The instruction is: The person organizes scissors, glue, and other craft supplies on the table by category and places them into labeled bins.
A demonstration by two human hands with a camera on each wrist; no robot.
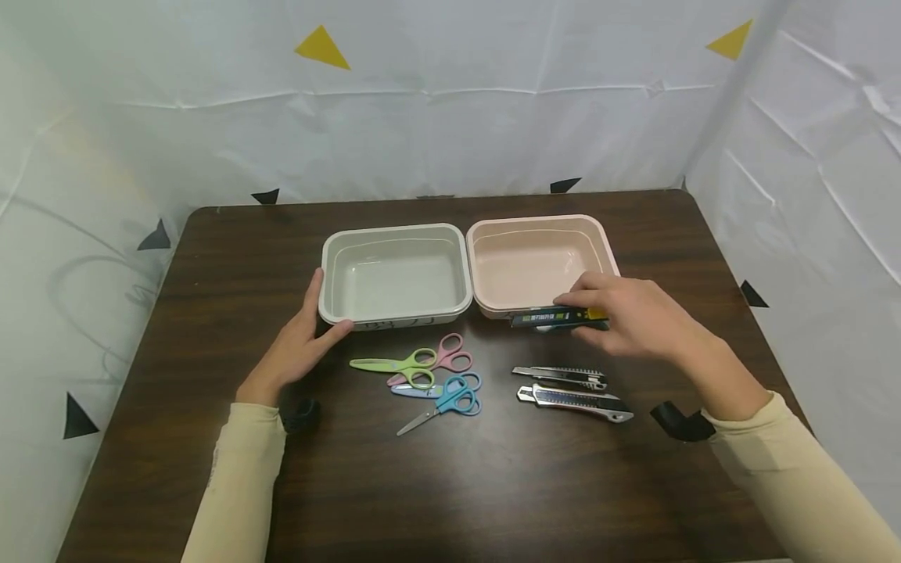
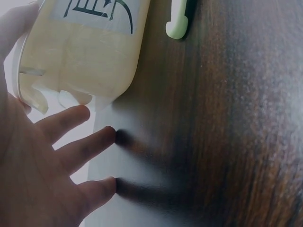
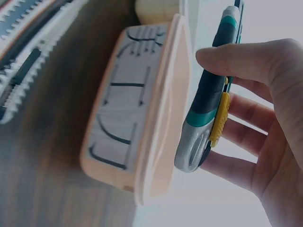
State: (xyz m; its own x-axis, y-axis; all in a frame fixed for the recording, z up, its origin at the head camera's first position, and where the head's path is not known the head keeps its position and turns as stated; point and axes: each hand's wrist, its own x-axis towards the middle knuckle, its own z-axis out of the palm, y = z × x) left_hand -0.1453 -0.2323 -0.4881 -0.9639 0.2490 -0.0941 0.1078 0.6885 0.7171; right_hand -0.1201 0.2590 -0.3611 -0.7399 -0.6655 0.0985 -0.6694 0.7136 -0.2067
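Note:
My right hand [image 1: 633,317] pinches two utility knives between thumb and fingers at the front rim of the pink box [image 1: 538,270]. One knife [image 3: 208,90] is dark green with teal bands and a grey end; against it lies a black-and-yellow one [image 1: 549,317], partly hidden in the right wrist view. My left hand [image 1: 292,356] rests at the near left corner of the pale grey box [image 1: 401,277], thumb on the front rim, other fingers extended and spread. Both boxes stand side by side, with dark lettering on white labels on their front walls.
Several scissors lie before the grey box: green [image 1: 383,365], pink [image 1: 454,353], light blue [image 1: 415,391] and teal-blue [image 1: 446,403]. Two more utility knives, a slim one [image 1: 559,375] and a thicker one [image 1: 573,400], lie before the pink box. White sheeting [image 1: 450,141] surrounds the brown table [image 1: 464,500].

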